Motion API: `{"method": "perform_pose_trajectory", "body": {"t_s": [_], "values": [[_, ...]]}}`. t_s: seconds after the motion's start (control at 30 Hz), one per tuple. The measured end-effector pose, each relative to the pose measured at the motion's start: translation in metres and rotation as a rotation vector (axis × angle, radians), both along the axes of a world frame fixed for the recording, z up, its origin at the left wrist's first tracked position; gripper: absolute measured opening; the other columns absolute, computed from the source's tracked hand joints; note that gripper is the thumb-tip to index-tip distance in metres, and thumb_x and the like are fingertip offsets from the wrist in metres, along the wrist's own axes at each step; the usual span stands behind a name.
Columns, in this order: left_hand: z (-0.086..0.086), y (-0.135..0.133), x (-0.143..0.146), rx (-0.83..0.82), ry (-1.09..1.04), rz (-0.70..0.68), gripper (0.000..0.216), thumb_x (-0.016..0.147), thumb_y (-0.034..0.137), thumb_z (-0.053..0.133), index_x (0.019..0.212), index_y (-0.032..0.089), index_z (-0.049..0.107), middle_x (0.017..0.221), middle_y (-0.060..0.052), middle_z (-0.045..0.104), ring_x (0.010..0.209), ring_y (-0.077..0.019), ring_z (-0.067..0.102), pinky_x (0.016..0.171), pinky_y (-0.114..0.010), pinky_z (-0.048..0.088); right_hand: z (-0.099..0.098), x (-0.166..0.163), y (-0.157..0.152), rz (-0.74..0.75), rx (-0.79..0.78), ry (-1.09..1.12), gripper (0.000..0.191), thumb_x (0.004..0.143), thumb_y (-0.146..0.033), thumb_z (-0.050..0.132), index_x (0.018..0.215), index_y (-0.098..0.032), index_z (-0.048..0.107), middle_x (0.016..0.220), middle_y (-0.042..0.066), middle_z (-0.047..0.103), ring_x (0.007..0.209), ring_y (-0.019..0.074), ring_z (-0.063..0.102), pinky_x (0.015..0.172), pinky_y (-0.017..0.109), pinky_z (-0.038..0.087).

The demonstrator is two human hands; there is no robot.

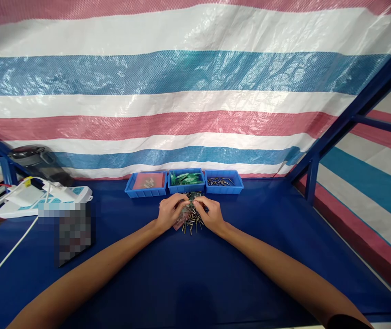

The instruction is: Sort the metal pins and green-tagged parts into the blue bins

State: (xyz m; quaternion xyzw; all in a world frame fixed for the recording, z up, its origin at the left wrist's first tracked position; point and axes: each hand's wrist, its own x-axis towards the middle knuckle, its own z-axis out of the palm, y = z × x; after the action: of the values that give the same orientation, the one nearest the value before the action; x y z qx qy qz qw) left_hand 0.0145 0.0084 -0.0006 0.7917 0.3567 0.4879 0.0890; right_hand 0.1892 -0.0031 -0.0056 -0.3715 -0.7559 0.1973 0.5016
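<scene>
My left hand (170, 211) and my right hand (210, 213) meet over a small heap of thin metal pins (191, 223) on the dark blue table (188, 278). Both hands have their fingers curled in a pinch around a small part between them; it is too small to name. Some green and pinkish pieces lie mixed under the pins. Just behind the hands stand three small blue bins: the left bin (145, 183) with a pinkish bottom and few bits, the middle bin (186, 180) with green pieces, the right bin (223, 181) with metal pins.
A white power strip (44, 197) with plugs and white cables lies at the left, next to a dark blurred box (74, 233). A striped tarp (188, 91) closes the back. A blue metal frame post (311, 180) stands at the right.
</scene>
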Motion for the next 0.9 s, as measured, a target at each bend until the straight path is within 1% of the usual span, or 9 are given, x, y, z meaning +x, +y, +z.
{"method": "perform_pose_trajectory", "body": {"t_s": [0.17,0.27,0.33,0.4,0.47,0.57,0.7,0.83,0.9], "values": [[0.0006,0.0002,-0.0005,0.0,-0.004,0.003,0.013,0.088,0.027,0.054,0.085,0.016,0.062,0.076,-0.003,0.066,0.065,-0.0107,0.061,0.063,-0.02,0.047,0.0005,-0.0011,0.002,0.025,-0.021,-0.019,0.026,0.092,-0.029,0.043,0.081,-0.016,0.062,0.063,0.0,0.055,0.054,0.0109,0.048,0.055,0.023,0.036],[-0.0023,0.0003,-0.0003,0.004,-0.029,-0.019,0.01,0.088,0.024,0.055,0.09,0.017,0.062,0.085,-0.004,0.069,0.072,-0.0117,0.064,0.067,-0.021,0.049,-0.0002,-0.0024,0.0041,0.048,-0.038,-0.081,0.029,0.093,-0.029,0.042,0.075,-0.016,0.062,0.06,-0.001,0.052,0.053,0.0105,0.046,0.054,0.022,0.034],[-0.0049,0.0001,-0.0001,-0.005,-0.069,-0.033,0.011,0.089,0.023,0.053,0.094,0.018,0.06,0.092,-0.004,0.07,0.068,-0.0101,0.065,0.065,-0.02,0.05,-0.0002,-0.0029,0.0048,0.048,-0.053,-0.118,0.033,0.093,-0.03,0.041,0.07,-0.016,0.06,0.057,-0.001,0.05,0.052,0.0104,0.045,0.053,0.022,0.033],[-0.0067,-0.0002,-0.0001,-0.015,-0.102,-0.023,0.012,0.089,0.024,0.052,0.097,0.018,0.058,0.095,-0.005,0.07,0.062,-0.0086,0.064,0.061,-0.019,0.051,0.0003,-0.0029,0.0047,0.02,-0.058,-0.123,0.035,0.093,-0.031,0.041,0.068,-0.017,0.06,0.056,-0.001,0.051,0.052,0.0107,0.046,0.053,0.022,0.034],[-0.007,-0.0001,-0.0007,0.003,-0.089,0.001,0.012,0.089,0.025,0.052,0.096,0.017,0.059,0.091,-0.004,0.071,0.065,-0.0096,0.065,0.061,-0.019,0.051,0.001,-0.0025,0.0035,-0.013,-0.048,-0.098,0.033,0.093,-0.03,0.041,0.072,-0.017,0.062,0.058,0.0,0.054,0.054,0.0111,0.048,0.054,0.022,0.035],[-0.0051,0.0007,-0.0021,0.083,-0.007,0.008,0.013,0.089,0.024,0.053,0.094,0.016,0.063,0.083,-0.005,0.07,0.073,-0.0125,0.065,0.065,-0.021,0.05,0.0015,-0.0019,0.0013,-0.039,-0.033,-0.033,0.025,0.092,-0.028,0.043,0.085,-0.017,0.064,0.068,0.001,0.06,0.057,0.0117,0.053,0.058,0.023,0.04],[-0.0022,0.0019,-0.0034,0.145,0.027,-0.051,0.021,0.09,0.023,0.051,0.103,0.017,0.066,0.083,-0.006,0.069,0.076,-0.0129,0.064,0.065,-0.021,0.049,0.0002,-0.0017,-0.0004,-0.043,-0.023,0.033,0.023,0.091,-0.027,0.044,0.104,-0.017,0.06,0.082,0.004,0.064,0.061,0.0124,0.055,0.061,0.024,0.044],[-0.0038,0.0032,-0.0036,0.149,0.027,-0.059,0.023,0.091,0.023,0.049,0.106,0.018,0.066,0.081,-0.005,0.069,0.073,-0.0121,0.064,0.063,-0.021,0.049,-0.0013,-0.0017,-0.0009,-0.006,-0.01,0.039,0.023,0.09,-0.028,0.046,0.107,-0.018,0.059,0.082,0.005,0.063,0.066,0.014,0.056,0.063,0.025,0.046],[-0.0061,0.0041,-0.0033,0.143,0.027,-0.044,0.022,0.09,0.025,0.051,0.106,0.018,0.066,0.084,-0.005,0.071,0.071,-0.012,0.065,0.065,-0.021,0.05,-0.0017,-0.0018,-0.0008,0.008,-0.003,0.031,0.023,0.09,-0.028,0.046,0.107,-0.018,0.059,0.081,0.005,0.062,0.065,0.014,0.056,0.063,0.025,0.045]]}}
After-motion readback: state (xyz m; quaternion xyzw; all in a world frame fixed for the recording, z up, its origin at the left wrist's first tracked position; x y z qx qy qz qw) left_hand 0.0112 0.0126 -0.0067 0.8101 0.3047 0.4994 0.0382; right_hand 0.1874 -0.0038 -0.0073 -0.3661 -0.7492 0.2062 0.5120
